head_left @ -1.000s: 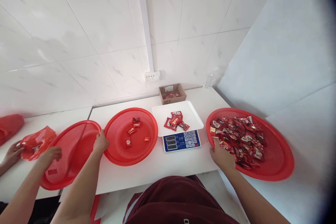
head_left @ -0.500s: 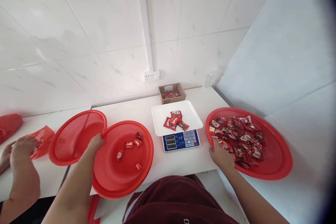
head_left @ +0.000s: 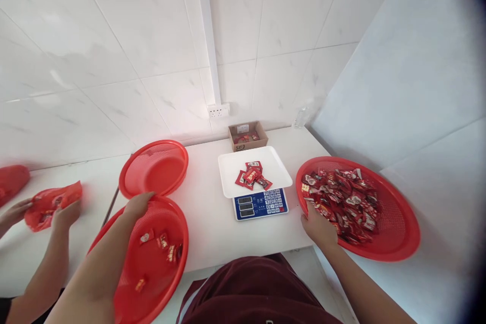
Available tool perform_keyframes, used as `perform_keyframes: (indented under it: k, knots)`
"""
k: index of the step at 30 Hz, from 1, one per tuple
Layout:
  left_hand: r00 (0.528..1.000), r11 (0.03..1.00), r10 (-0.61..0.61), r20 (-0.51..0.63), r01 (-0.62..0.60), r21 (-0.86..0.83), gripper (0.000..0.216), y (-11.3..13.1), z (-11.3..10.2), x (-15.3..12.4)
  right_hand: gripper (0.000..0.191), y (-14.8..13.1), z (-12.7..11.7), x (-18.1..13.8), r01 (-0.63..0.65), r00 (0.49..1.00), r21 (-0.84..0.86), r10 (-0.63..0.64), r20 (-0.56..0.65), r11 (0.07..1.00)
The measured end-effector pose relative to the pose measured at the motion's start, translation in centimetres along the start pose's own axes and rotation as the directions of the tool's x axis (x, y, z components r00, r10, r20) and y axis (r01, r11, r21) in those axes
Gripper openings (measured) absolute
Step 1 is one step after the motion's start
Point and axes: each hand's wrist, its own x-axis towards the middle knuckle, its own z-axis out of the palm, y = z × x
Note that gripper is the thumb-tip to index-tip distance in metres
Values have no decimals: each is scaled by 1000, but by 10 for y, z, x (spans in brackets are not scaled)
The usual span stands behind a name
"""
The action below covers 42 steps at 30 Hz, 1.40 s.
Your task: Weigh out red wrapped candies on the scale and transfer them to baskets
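My left hand is closed on the rim of a red mesh basket at the lower left. That basket tilts, and a few small red packets lie in it. My right hand grips the near left rim of a second red basket, which holds a heap of red wrapped packets. Between them stands a blue and white digital scale. On its white tray is a small pile of red packets.
A third red basket stands behind the left one. A cardboard box with red packets sits by the wall, near a clear plastic item. At far left a co-worker's hands hold a red bag; another red bag lies behind.
My left hand has drawn its basket left and toward me, and the packets in it have shifted. The basket behind has moved right and back. My right hand stays on its rim.
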Motion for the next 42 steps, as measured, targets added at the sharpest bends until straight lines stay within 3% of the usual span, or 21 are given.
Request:
perform_keyframes:
  k: [4,7,10,14,18,23,28,32,37,39,42]
  knots:
    - [993,989,48,104,-62,135,50,16,20,16,57,0,1,1,-1,1000,4,1,7,1000]
    - [998,970,18,60,-32,240,54,25,25,14,57,1,2,2,-2,1000,11,2,13,1000]
    - [999,987,-42,4,41,154,50,50,37,3,57,2,4,3,3,1000,19,-3,4,1000]
    - [990,985,-4,143,-21,172,59,76,56,-11,56,2,5,4,6,1000,30,-6,5,1000]
    - [968,952,99,232,-160,262,49,64,60,-10,56,1,4,4,0,1000,26,-1,18,1000]
    - [952,931,149,268,-226,286,37,38,50,8,56,2,6,5,-3,1000,30,3,0,1000]
    - [954,927,154,257,-229,297,38,48,47,20,56,2,5,5,11,1000,21,-11,-2,1000]
    - [954,954,140,263,-202,224,42,78,58,17,57,0,3,3,-4,1000,14,4,-8,1000]
    - [985,980,53,162,-82,182,63,136,77,-7,57,0,2,2,-9,1000,7,9,4,1000]
    - [971,975,204,128,-214,66,64,170,82,-20,57,0,2,2,2,1000,11,-2,12,1000]
    - [900,909,413,141,-397,-129,52,231,93,-35,57,2,2,3,19,1000,13,-20,23,1000]
